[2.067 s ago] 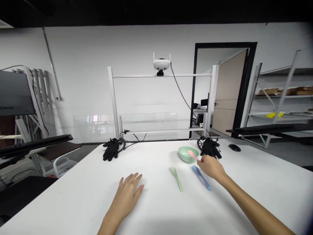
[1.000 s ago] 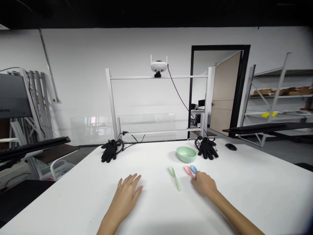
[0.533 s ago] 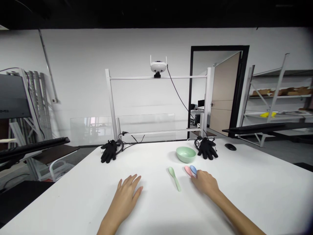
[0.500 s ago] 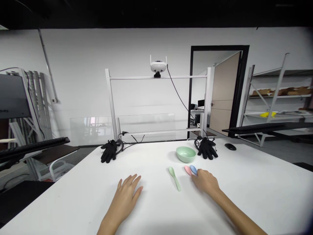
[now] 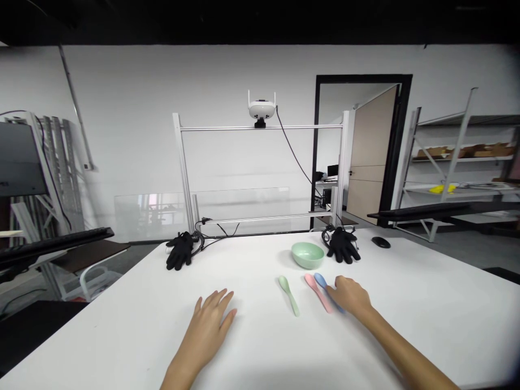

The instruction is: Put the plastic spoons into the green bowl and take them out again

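My left hand [image 5: 209, 327] rests at the left of the white table [image 5: 252, 357], palm down with fingers spread, holding nothing. My right hand [image 5: 351, 296] is closed over the handle of a blue spoon [image 5: 320, 280], whose bowl end and handle tip show on either side of the fingers. Just left of it lies a pink spoon [image 5: 318, 293], apart from the hand. Farther left is a light green spoon [image 5: 289, 295], lying at a similar slant. Behind the spoons stands a green bowl [image 5: 307, 260], upright.
Black gloves lie at the back, one on the left [image 5: 180, 251] and one right of the bowl [image 5: 342, 245]. A computer mouse [image 5: 381, 242] sits at the back right. A metal frame [image 5: 260, 128] carrying a white camera-like device [image 5: 262, 110] rises behind the table.
My right hand has shifted slightly right, from over the pink spoon's handle to the blue spoon. The pink spoon now shows along its whole length. My left hand has not moved.
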### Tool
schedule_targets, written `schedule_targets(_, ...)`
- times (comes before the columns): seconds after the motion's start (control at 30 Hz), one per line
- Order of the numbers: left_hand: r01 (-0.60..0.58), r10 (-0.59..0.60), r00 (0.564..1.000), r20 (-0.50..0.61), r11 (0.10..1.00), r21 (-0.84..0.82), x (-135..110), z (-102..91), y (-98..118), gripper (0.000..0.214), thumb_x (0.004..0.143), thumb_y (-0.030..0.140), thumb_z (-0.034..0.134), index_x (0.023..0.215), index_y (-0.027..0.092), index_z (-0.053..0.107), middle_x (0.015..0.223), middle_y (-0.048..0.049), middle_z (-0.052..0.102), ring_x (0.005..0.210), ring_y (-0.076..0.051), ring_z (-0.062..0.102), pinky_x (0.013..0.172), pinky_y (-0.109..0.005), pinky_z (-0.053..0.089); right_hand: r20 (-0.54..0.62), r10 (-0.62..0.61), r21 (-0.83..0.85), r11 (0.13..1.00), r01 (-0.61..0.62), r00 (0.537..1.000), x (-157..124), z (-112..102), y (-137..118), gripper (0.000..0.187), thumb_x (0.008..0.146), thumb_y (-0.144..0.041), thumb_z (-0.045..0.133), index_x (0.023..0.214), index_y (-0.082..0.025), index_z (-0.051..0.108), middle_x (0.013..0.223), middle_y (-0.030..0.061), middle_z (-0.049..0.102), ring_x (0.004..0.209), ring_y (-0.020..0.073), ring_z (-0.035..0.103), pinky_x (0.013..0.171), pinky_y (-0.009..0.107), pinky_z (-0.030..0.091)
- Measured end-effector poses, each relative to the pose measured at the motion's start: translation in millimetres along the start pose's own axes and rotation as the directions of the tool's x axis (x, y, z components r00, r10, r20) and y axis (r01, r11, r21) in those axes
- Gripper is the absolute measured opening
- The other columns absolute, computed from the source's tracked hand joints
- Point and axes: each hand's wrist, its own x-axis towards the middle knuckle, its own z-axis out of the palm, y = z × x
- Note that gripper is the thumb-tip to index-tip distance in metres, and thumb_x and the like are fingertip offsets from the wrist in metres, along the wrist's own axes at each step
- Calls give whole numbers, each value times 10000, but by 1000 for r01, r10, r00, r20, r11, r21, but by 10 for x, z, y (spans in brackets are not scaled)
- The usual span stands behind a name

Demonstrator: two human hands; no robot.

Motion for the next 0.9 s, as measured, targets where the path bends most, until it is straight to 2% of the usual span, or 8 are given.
schedule_targets(0.2, 1, -1, 1000, 6, 1000, 4, 13, 0, 2, 528, 1047, 486, 352, 1504, 274, 510, 1575, -69, 507, 1487, -301, 406, 1222, -591, 267, 20, -9, -9, 1000, 10, 1000, 39, 56, 6, 323, 895, -414, 458, 895, -160, 657, 1010, 176, 725, 922, 305, 694, 706, 368, 458)
schedule_targets(0.43, 2, -2, 1000, -2, 1000, 0, 16, -8, 12, 528, 1049, 484, 347, 1498, 265, 519, 1574, -76, 508, 1484, -302, 410, 1222, -594, 264, 52, -20, -15, 1000, 21, 998, 53, 84, -10, 237, 866, -282, 481, 933, -148, 665, 1028, 174, 723, 933, 307, 700, 702, 361, 452)
schedule_targets(0.6, 8, -8, 1000, 9, 1000, 2, 13, -8, 4, 532, 1047, 486, 349, 1503, 267, 514, 1575, -74, 506, 1486, -303, 406, 1223, -592, 262, 58, -25, -4, 1000, 25, 998, 69, 112, 5, 233, 862, -265, 479, 932, -147, 668, 1041, 178, 723, 939, 296, 703, 705, 352, 456)
schedule_targets(0.9, 4, -4, 1000, 4, 1000, 4, 6, -11, -7, 519, 1046, 486, 357, 1489, 278, 529, 1567, -71, 517, 1480, -308, 416, 1217, -589, 276, 15, 27, -37, 999, -26, 1000, 233, 10, 310, 268, 879, -293, 473, 986, -140, 665, 1108, 186, 711, 998, 315, 690, 728, 360, 467)
